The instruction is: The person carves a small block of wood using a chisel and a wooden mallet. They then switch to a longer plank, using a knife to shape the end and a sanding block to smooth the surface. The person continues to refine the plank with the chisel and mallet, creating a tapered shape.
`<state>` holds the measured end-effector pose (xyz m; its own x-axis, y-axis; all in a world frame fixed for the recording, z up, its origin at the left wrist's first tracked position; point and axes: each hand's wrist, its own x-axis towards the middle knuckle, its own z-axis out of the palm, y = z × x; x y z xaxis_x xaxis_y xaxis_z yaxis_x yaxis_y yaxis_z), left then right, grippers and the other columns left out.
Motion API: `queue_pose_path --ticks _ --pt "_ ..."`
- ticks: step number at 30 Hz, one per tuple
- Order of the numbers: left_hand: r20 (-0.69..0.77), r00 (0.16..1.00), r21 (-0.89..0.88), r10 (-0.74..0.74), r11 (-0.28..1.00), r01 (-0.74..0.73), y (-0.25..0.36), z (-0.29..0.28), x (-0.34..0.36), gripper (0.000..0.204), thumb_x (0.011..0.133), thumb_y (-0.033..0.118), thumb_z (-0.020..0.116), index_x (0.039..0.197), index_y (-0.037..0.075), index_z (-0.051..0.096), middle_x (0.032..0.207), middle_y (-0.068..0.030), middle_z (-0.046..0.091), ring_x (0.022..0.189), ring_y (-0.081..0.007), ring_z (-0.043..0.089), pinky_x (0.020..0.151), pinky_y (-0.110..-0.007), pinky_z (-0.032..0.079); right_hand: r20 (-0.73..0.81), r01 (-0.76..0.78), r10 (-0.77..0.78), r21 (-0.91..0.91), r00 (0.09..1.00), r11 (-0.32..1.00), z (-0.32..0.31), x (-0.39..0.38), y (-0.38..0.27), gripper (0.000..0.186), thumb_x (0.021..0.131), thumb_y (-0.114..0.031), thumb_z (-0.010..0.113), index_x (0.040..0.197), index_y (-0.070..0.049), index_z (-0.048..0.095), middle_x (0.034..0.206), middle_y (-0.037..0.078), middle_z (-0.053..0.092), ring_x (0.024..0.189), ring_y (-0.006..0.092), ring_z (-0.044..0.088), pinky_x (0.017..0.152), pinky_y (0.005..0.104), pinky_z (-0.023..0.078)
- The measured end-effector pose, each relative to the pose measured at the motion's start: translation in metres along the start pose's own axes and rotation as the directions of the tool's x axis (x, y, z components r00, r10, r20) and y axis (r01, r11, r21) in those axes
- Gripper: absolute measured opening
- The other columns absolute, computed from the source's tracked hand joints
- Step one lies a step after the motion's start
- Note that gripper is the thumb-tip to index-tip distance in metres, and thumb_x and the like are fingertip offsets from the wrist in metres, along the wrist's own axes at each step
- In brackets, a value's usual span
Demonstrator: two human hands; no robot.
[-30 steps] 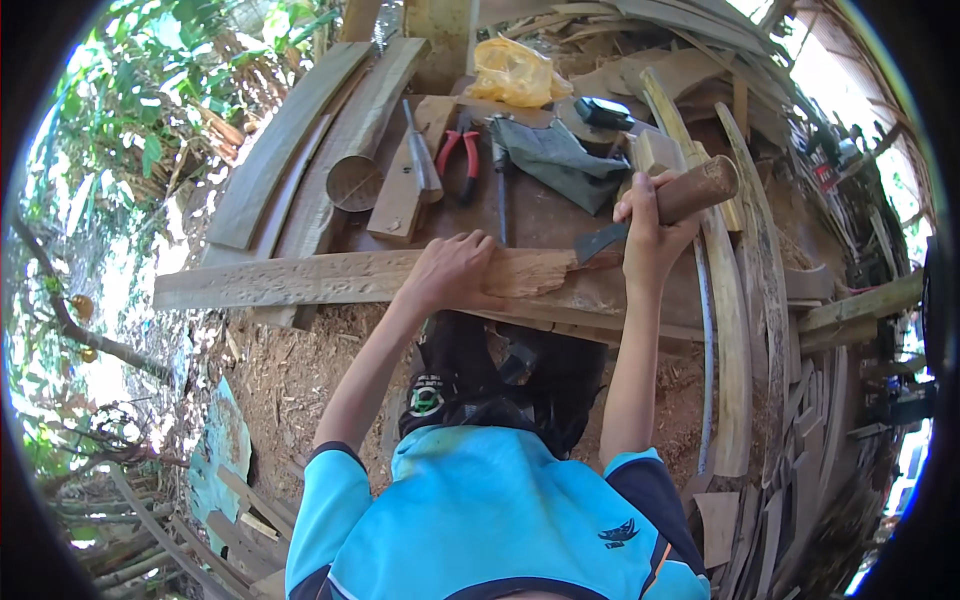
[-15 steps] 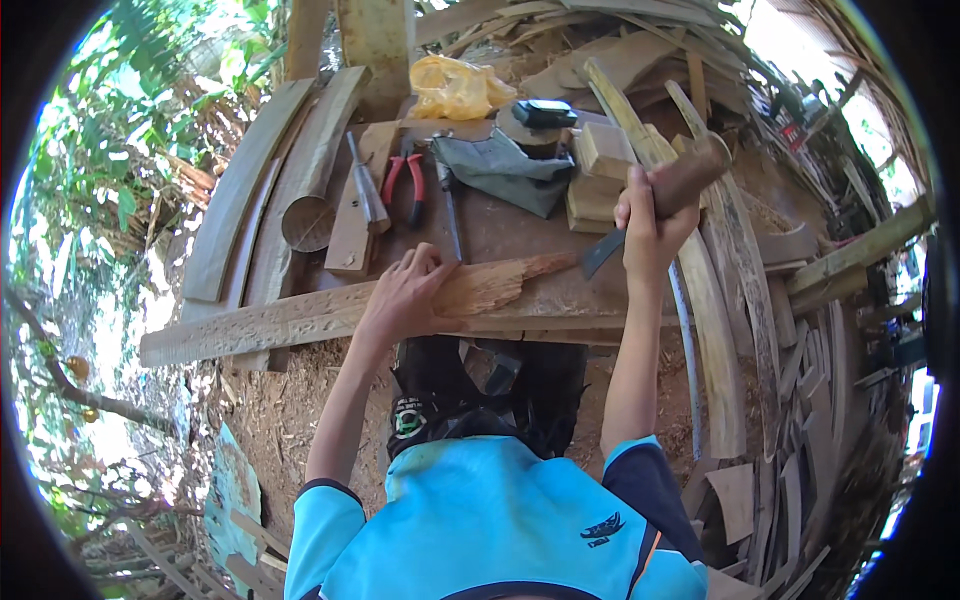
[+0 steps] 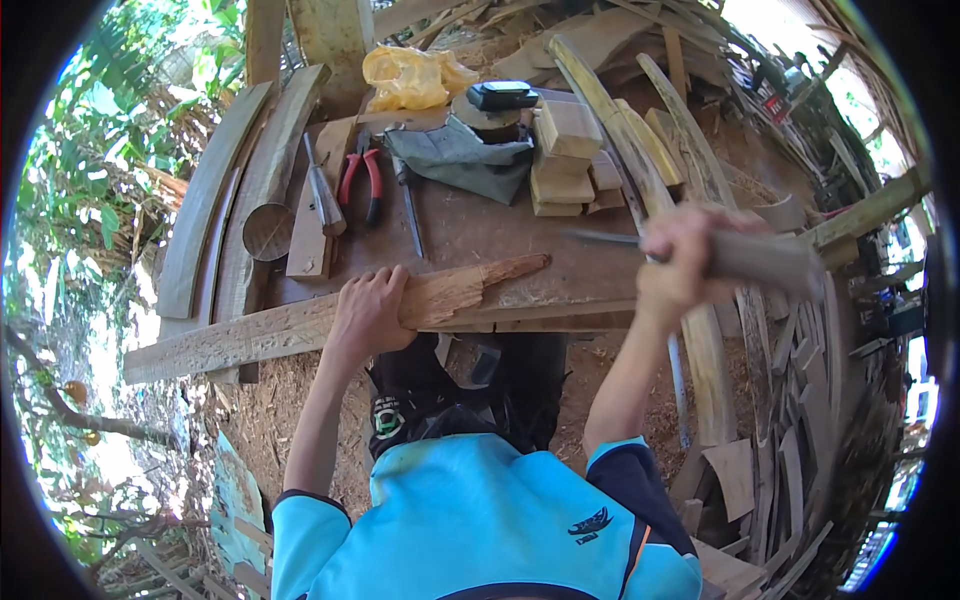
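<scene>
A long plank with a rough, splintered right end lies along the near edge of the work table. My left hand is closed over the plank, fingers over its far edge. To the right, my right hand grips an adze-like tool with a thick wooden body, blurred by motion. Its dark blade points left, apart from the plank's tip. Beyond the plank lie a chisel-like tool, red-handled pliers and a thin dark-handled tool.
Behind are a grey-green cloth, stacked wood blocks, a yellow plastic bag and a black device. Long boards stand left; curved timbers and a scrap pile lie right.
My right hand has swung the tool rightward, and its blade has moved away from the plank's splintered tip. My left hand still holds the plank. The whole view has shifted slightly.
</scene>
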<state>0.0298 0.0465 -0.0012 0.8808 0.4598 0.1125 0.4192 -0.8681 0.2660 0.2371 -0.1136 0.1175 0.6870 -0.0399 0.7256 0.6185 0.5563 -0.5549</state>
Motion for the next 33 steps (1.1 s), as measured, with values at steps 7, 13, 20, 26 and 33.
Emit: queue_pose_path --ticks 7,13,20,26,33 --pt "0.094 0.995 -0.017 0.028 1.0 -0.026 -0.004 -0.004 0.002 0.054 0.046 0.022 0.069 0.091 0.004 0.045 0.076 -0.0154 0.055 0.075 -0.0369 0.057 0.063 -0.044 0.042 0.327 -0.015 0.011 0.008 0.945 1.0 -0.006 -0.01 0.016 0.019 0.083 -0.003 0.051 0.094 -0.014 0.039 0.062 0.002 0.043 0.042 0.0076 0.035 0.037 0.0224 0.031" --pt "0.093 0.994 -0.036 0.058 0.998 -0.055 -0.007 -0.003 0.003 0.053 0.046 0.021 0.068 0.091 0.005 0.046 0.074 -0.0152 0.056 0.073 -0.0366 0.057 0.061 -0.044 0.042 0.339 -0.466 0.394 0.162 0.854 0.87 -0.021 -0.01 0.046 0.021 0.078 0.006 0.053 0.084 -0.006 0.037 0.059 0.003 0.045 0.042 0.0091 0.044 0.038 0.0224 0.035" --pt "0.074 0.996 -0.025 0.046 0.999 -0.044 -0.009 -0.003 0.001 0.053 0.046 0.023 0.068 0.092 0.004 0.047 0.071 -0.0152 0.056 0.069 -0.0368 0.056 0.058 -0.044 0.042 0.264 -0.088 0.064 0.079 0.962 0.993 -0.006 0.013 0.002 0.008 0.079 0.002 0.054 0.075 -0.004 0.052 0.054 0.004 0.049 0.043 0.0099 0.047 0.041 0.0222 0.038" --pt "0.067 0.996 -0.042 0.066 0.997 -0.063 -0.006 -0.007 0.0 0.051 0.047 0.022 0.066 0.09 0.005 0.046 0.068 -0.0145 0.055 0.066 -0.0365 0.056 0.056 -0.044 0.041 0.291 0.105 -0.121 0.071 0.949 0.992 -0.015 0.027 -0.038 0.01 0.078 -0.002 0.052 0.087 -0.005 0.053 0.052 0.006 0.044 0.043 0.0113 0.047 0.05 0.0219 0.044" --pt "0.102 0.994 -0.037 0.036 0.999 -0.032 -0.008 -0.007 0.003 0.055 0.046 0.023 0.068 0.094 0.006 0.048 0.07 -0.0145 0.056 0.068 -0.0361 0.056 0.057 -0.044 0.041 0.237 -0.046 0.118 -0.287 0.964 0.957 0.013 -0.037 0.056 0.011 0.075 0.002 0.061 0.08 -0.001 0.052 0.061 -0.001 0.055 0.053 0.0055 0.052 0.051 0.0202 0.041"
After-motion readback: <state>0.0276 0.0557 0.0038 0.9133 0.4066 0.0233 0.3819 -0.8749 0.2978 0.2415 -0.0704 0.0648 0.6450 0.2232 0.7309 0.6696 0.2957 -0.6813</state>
